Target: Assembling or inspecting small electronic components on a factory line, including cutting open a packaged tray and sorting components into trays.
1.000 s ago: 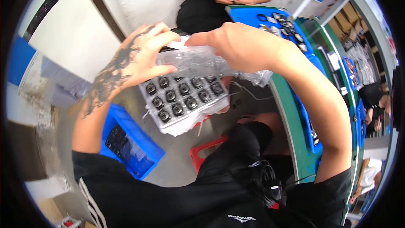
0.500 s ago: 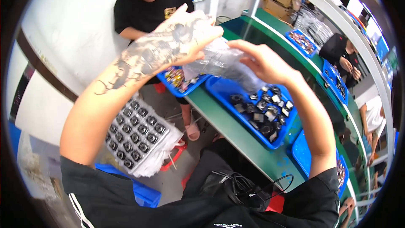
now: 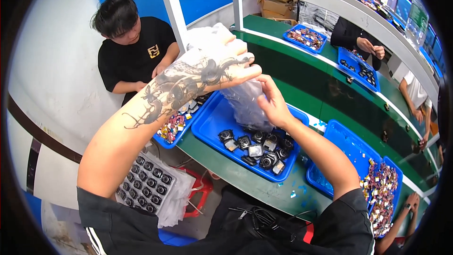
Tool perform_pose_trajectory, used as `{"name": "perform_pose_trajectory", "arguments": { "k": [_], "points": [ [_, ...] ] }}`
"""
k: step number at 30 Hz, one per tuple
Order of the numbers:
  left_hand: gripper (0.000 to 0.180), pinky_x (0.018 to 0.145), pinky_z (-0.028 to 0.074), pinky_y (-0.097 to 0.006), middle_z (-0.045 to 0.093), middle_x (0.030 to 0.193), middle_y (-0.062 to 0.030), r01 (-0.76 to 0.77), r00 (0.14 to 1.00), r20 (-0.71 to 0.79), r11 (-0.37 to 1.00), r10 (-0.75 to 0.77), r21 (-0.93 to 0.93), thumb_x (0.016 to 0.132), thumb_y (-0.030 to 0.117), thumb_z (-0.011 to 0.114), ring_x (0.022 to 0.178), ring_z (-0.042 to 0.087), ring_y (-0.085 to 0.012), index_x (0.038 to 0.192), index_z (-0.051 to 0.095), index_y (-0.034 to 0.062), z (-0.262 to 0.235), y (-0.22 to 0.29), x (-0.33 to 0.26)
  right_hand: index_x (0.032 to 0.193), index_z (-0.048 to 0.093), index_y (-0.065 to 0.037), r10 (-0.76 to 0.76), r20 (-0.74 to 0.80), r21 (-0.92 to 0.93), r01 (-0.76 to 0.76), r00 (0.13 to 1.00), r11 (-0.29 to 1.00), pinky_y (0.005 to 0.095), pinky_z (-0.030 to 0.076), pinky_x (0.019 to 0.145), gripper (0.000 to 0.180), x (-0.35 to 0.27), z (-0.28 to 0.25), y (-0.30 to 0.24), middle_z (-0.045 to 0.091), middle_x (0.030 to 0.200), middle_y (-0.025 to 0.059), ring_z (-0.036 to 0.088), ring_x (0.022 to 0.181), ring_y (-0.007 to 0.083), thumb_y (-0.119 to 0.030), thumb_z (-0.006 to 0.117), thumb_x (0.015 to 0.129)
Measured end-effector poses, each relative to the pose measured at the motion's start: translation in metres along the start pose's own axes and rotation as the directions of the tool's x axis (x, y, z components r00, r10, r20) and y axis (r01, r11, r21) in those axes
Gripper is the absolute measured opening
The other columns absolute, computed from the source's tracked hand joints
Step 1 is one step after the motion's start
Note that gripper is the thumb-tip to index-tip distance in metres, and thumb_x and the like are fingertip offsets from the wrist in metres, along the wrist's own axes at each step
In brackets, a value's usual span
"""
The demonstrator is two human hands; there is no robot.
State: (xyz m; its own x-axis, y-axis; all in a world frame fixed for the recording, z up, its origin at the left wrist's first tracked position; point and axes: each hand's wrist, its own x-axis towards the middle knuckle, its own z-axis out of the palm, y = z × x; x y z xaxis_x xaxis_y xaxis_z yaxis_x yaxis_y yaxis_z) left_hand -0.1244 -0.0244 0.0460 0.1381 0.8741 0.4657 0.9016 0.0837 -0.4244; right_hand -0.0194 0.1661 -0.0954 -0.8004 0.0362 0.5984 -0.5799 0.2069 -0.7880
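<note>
over the green workbench (image 3: 264,186), the person's left hand (image 3: 222,66) is up high with its fingers clenched on the top of a clear plastic bag (image 3: 243,101), so the bag hangs down from it. the right hand (image 3: 271,101) is lower, fingers curled onto the side of the same bag, pinching the plastic. the bag's bottom end hangs right over a blue tray (image 3: 212,132) sitting on the bench, and a bunch of small black camera-like modules (image 3: 257,148) lie loose in that tray just under the bag. can't tell if anything is inside the bag. down at lower left, below the left forearm, a white tray of round black parts (image 3: 146,184) sits in plastic wrap. another blue tray with small colourful bits (image 3: 177,123) sits just left of the main one, in front of a person in a black shirt (image 3: 134,52).
</note>
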Motion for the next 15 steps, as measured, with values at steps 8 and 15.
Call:
{"name": "perform_pose_trajectory", "arguments": {
  "k": [8,15],
  "points": [
    [0.029,0.095,0.048,-0.039,0.057,0.126,-0.0079,-0.265,0.963,0.1,0.953,0.252,0.149,0.075,0.019,0.067,0.12,0.053,-0.0235,0.104,0.063,0.018,-0.026,0.025,0.028,0.108,0.055,-0.005,0.102,-0.247,0.138,-0.069,0.964,0.988,0.0238,0.039,0.068,0.024,0.012,-0.002,0.008,0.055,0.09,-0.0003,0.046,0.08,0.006,-0.028,0.053,0.101],
    [0.014,0.076,0.047,-0.031,0.062,0.09,-0.0052,-0.248,0.94,0.309,0.909,0.143,0.335,0.07,0.019,0.066,0.089,0.059,-0.019,0.077,0.057,0.0102,-0.036,0.043,0.004,0.086,0.056,0.0,0.061,-0.481,0.043,-0.046,0.875,0.998,0.0251,0.036,0.061,0.038,0.026,-0.008,0.015,0.049,0.073,-0.0043,0.04,0.071,0.0053,-0.033,0.048,0.103]
  ]
}}
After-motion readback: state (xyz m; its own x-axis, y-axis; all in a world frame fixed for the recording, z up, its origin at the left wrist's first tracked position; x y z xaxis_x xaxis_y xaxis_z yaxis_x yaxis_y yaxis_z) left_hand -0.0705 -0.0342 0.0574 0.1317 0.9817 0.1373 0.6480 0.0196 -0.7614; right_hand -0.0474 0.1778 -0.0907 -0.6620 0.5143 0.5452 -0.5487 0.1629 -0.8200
